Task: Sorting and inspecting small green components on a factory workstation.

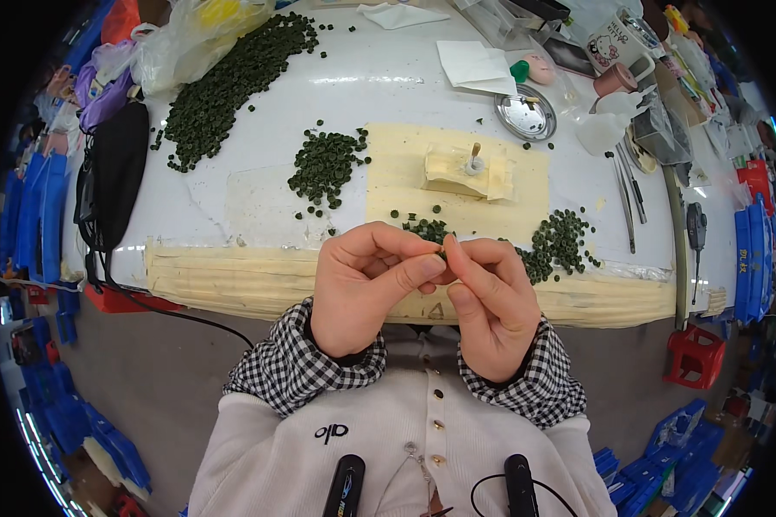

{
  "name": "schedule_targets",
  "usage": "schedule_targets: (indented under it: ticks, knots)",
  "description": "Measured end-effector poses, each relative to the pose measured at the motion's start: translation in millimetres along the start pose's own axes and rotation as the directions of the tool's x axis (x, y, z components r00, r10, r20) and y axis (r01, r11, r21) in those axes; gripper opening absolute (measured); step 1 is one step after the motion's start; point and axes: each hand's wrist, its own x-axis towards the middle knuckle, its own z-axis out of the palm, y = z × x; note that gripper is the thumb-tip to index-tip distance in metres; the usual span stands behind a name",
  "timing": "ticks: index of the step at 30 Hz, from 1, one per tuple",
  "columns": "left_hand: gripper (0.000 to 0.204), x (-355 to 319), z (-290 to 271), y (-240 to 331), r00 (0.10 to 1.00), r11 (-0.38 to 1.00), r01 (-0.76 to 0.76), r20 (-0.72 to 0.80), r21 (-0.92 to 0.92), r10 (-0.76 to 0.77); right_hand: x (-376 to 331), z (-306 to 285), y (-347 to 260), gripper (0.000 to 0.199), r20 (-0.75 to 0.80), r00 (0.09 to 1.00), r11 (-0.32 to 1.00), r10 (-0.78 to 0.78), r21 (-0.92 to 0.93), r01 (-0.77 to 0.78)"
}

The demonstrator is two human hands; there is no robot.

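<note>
My left hand (362,284) and my right hand (497,302) meet at the table's near edge, thumbs and forefingers pinched together. Between the fingertips is a small dark green piece (442,255), mostly covered by them. Just beyond lies a little cluster of dark green spool-shaped pieces (426,229). A heap of the same pieces (559,245) sits right of my right hand, and another heap (326,165) is farther left. Ahead stands a cream tape-wrapped block (457,179) with a small white base and brown peg (475,157) on top.
The largest heap of green pieces (233,90) spreads at the far left, near plastic bags (181,43) and a black pouch (116,164). At right are a round metal dish (526,116), tweezers (622,202), a mug (616,43) and a red stool (695,355).
</note>
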Motion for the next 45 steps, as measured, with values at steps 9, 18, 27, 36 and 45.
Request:
schedule_targets:
  ticks: [9,18,27,36,45]
  knots:
    - [0.015,-1,0,6,0.986,0.946,-0.163,0.011,0.282,0.166,-1,-4,-1,0.037,-0.018,1.000,0.999,0.022,-0.025,-0.023]
    - [0.019,3,-7,6,0.976,0.915,-0.215,0.102,0.341,0.192,-1,-3,0,0.036,-0.024,0.999,0.999,0.030,-0.040,-0.031]
    - [0.018,3,-6,4,0.981,0.921,-0.195,0.056,0.337,0.187,1,-4,2,0.037,0.002,1.000,0.994,-0.025,-0.106,0.025]
    - [0.017,3,-7,5,0.994,0.956,-0.112,0.050,0.271,0.102,4,-8,1,0.039,0.024,0.998,0.981,-0.060,-0.184,0.064]
    - [0.016,4,-8,5,0.995,0.968,-0.091,0.048,0.236,0.082,6,-8,1,0.039,0.021,0.998,0.977,-0.052,-0.206,0.055]
